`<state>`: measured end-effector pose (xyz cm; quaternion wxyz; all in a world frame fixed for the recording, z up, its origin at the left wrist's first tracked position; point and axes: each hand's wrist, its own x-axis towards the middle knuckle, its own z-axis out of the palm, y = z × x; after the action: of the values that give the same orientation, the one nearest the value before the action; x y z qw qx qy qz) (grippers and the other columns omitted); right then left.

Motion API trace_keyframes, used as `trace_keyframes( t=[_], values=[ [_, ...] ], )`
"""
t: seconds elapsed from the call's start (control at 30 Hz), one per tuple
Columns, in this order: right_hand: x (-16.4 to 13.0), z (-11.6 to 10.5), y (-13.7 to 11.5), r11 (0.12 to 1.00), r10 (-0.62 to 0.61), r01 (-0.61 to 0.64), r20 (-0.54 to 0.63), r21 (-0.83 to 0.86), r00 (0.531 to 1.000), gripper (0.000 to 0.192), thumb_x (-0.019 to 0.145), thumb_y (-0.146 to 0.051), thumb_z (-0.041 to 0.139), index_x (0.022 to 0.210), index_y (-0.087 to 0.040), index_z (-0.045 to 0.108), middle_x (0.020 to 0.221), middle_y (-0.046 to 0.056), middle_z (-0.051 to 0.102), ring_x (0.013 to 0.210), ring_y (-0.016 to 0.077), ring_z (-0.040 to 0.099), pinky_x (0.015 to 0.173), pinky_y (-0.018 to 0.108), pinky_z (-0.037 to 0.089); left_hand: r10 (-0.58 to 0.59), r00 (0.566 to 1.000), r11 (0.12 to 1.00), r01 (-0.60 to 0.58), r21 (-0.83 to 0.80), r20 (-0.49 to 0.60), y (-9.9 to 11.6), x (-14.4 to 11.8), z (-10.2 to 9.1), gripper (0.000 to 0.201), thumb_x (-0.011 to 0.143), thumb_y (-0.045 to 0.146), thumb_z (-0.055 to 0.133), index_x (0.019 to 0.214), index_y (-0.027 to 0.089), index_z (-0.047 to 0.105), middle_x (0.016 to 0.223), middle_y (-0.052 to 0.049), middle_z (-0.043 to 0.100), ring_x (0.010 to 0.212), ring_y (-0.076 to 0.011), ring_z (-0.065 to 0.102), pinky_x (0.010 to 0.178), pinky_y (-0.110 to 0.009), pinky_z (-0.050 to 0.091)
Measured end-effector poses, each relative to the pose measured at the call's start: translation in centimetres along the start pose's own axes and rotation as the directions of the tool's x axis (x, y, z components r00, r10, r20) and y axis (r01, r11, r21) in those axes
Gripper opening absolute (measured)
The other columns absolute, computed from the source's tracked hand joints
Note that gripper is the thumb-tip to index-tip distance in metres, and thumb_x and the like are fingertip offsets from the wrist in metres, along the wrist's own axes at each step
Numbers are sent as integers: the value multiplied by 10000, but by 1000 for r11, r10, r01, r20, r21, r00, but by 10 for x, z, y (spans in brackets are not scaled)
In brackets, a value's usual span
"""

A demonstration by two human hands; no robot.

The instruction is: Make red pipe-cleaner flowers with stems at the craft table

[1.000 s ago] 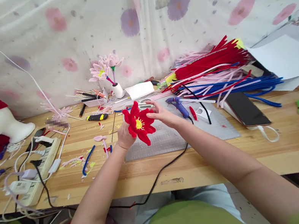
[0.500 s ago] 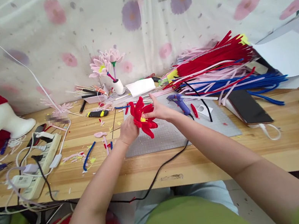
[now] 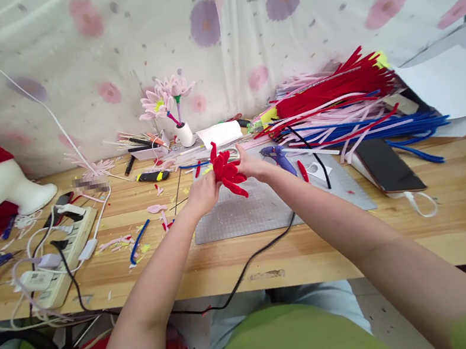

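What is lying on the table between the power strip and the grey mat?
Head view: between power strip and grey mat lie a blue pipe cleaner and pink and red scraps on bare wood.

Both bare arms stretched forward, left hand [image 3: 202, 193] and right hand [image 3: 251, 166] close together, fingers curled in a grip
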<state>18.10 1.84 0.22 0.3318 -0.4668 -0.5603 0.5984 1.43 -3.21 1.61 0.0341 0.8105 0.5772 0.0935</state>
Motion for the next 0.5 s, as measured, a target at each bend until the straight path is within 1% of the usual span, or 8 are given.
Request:
trace_keyframes(
  t=[0.07,0.13,0.23,0.33,0.4,0.5],
  values=[
    [0,2,1,1000,7,-7,-8,-27,1000,1219,578,-346,745,1428,-188,-114,994,113,651,782,211,624,678,374,518,-15,1000,1000,15,4,-2,3,0,0,310,874,274,341,1104,125,484,1036,-147,619,980,-275,590,789,-363,439],
    [0,4,4,999,11,-11,-14,-52,1000,1208,572,-353,744,1433,-198,-90,1043,120,637,813,217,621,705,392,512,-20,1000,1000,21,2,-15,4,-1,2,331,874,271,338,1140,121,465,1045,-151,618,1001,-274,584,808,-360,433],
    [1,5,10,1000,15,-15,18,-19,1000,1196,563,-367,741,1428,-269,-79,1169,115,584,840,202,616,755,425,500,-21,999,1000,21,-5,-25,4,-2,4,337,872,265,341,1154,123,459,1059,-154,614,1004,-274,584,819,-354,430],
    [2,5,15,999,-4,2,55,34,998,1190,553,-376,742,1418,-328,-75,1214,93,562,832,190,615,761,440,497,-27,1000,1000,27,5,-12,4,-3,4,314,859,245,356,1119,121,481,1064,-158,612,982,-285,591,802,-359,436],
    [4,4,16,1000,3,-4,51,28,999,1187,557,-373,740,1418,-322,-75,1199,92,572,828,187,615,763,431,497,-29,1000,1000,29,-4,2,4,-2,1,320,860,248,360,1131,124,476,1067,-157,614,986,-289,590,795,-363,440],
    [8,2,13,1000,31,-31,13,5,999,1171,583,-362,728,1425,-282,-82,1168,109,587,808,181,617,761,408,497,-28,999,999,29,-44,29,7,2,-6,342,873,285,358,1161,135,466,1076,-153,618,994,-288,590,783,-364,446]
  ],
)
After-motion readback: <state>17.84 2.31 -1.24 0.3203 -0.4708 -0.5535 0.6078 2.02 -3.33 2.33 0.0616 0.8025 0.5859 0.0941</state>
